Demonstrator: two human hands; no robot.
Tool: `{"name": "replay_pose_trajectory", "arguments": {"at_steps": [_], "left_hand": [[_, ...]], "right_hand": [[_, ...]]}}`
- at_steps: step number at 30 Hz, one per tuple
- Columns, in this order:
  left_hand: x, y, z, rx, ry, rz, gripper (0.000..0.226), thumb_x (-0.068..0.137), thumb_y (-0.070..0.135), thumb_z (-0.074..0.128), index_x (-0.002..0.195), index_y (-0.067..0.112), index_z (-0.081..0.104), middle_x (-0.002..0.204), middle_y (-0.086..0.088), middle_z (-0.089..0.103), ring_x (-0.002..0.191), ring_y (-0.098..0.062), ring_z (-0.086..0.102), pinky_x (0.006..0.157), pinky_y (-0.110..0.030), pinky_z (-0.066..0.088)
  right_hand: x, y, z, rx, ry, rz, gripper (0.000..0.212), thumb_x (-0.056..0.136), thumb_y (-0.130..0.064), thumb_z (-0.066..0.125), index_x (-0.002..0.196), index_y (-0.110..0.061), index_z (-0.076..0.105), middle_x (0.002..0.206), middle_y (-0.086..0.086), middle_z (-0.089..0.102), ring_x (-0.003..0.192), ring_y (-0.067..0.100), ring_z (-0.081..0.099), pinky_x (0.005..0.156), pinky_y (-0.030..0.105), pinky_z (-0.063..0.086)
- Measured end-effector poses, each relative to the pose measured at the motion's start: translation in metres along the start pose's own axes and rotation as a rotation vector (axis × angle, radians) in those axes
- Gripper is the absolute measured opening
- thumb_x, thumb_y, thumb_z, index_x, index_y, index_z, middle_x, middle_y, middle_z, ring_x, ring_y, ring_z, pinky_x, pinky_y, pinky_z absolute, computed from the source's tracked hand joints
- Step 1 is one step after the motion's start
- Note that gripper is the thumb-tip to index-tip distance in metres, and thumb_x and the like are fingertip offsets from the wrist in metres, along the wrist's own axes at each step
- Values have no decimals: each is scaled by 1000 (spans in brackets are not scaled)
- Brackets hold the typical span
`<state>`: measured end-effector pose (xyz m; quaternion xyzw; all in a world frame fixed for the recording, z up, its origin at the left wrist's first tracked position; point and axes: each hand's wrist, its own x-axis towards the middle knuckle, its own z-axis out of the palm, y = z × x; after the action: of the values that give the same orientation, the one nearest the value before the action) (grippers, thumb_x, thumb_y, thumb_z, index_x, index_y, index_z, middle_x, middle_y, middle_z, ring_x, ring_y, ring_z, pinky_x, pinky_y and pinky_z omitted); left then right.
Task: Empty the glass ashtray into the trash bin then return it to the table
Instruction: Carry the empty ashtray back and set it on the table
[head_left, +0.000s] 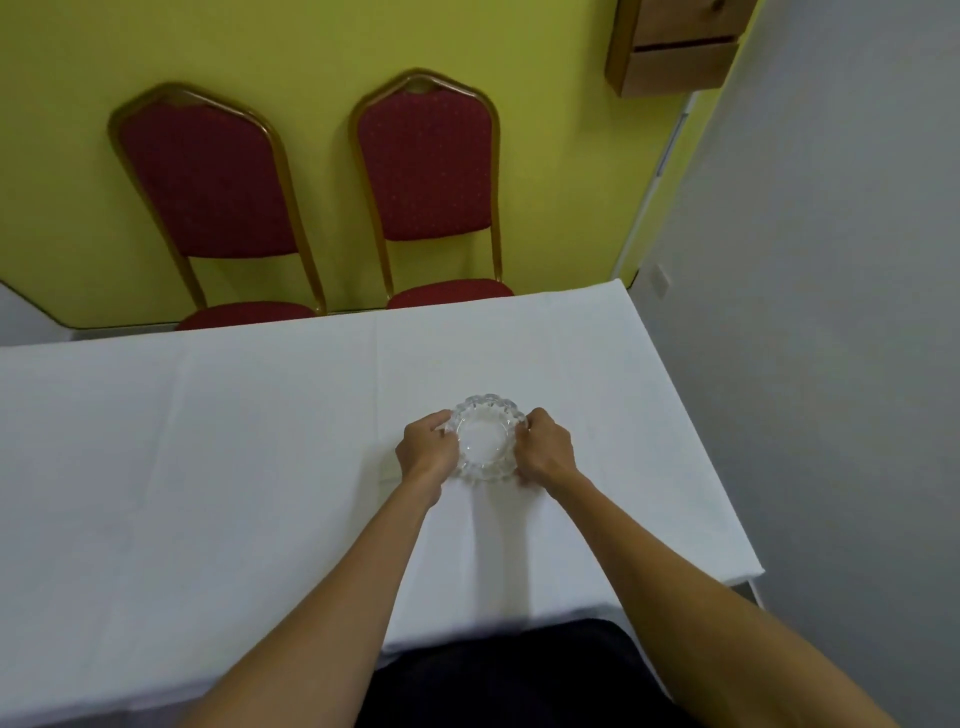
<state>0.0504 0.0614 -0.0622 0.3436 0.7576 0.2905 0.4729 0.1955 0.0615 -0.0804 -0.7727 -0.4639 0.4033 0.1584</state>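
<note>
Head view: a round glass ashtray (484, 439) with a scalloped rim is seen on a table (208, 467) covered in white cloth, toward its right half. It is gripped at opposite sides by the left hand (426, 449) and right hand (545, 449), fingers curled on the rim. Its bowl appears clear. Two red chairs (431, 176) are placed beyond, against a yellow wall.

Both hands on ashtray, table centre-right.
My left hand (427, 451) and right hand (546, 449) grip opposite sides of the glass ashtray (484, 438), which sits upright on the white tablecloth (208, 467); bowl looks clear. Two red chairs (317, 197) stand beyond.
</note>
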Motion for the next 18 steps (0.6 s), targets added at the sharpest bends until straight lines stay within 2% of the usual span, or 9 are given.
{"name": "replay_pose_trajectory", "arguments": {"at_steps": [4, 9, 14, 16, 18], "left_hand": [[3, 3, 1, 34, 8, 20, 44, 94, 9, 47, 132, 24, 66, 133, -3, 67, 111, -28, 68, 74, -23, 50], [8, 6, 4, 59, 19, 9, 45, 93, 5, 49, 133, 21, 65, 133, -7, 65, 112, -26, 67, 76, -23, 50], [9, 7, 7, 74, 24, 10, 45, 93, 2, 48, 133, 18, 64, 134, -7, 64, 114, -25, 65, 74, -21, 46], [10, 7, 7, 69, 20, -4, 47, 93, 2, 48, 133, 19, 63, 135, -7, 64, 113, -26, 65, 73, -22, 47], [10, 7, 8, 56, 11, -27, 50, 91, 0, 47, 136, 18, 61, 137, -7, 62, 114, -27, 65, 74, -24, 48]], "right_hand": [[4, -3, -1, -25, -10, -9, 28, 97, -15, 39, 116, 0, 52, 120, 23, 55, 99, 41, 63, 80, 45, 57], [12, -6, -3, -52, -35, -7, 29, 98, -11, 41, 123, 1, 51, 126, 25, 49, 96, 41, 62, 60, 36, 50], [13, -6, -6, -34, -47, -16, 23, 96, -10, 46, 116, 0, 52, 121, 25, 49, 88, 43, 65, 51, 43, 58], [14, -7, -6, -59, -62, -26, 23, 96, -8, 49, 117, 0, 52, 121, 24, 50, 93, 45, 66, 56, 44, 61], [14, -8, -8, -124, -90, -43, 28, 94, -6, 53, 121, 1, 52, 123, 22, 52, 106, 42, 61, 70, 40, 57]]}}
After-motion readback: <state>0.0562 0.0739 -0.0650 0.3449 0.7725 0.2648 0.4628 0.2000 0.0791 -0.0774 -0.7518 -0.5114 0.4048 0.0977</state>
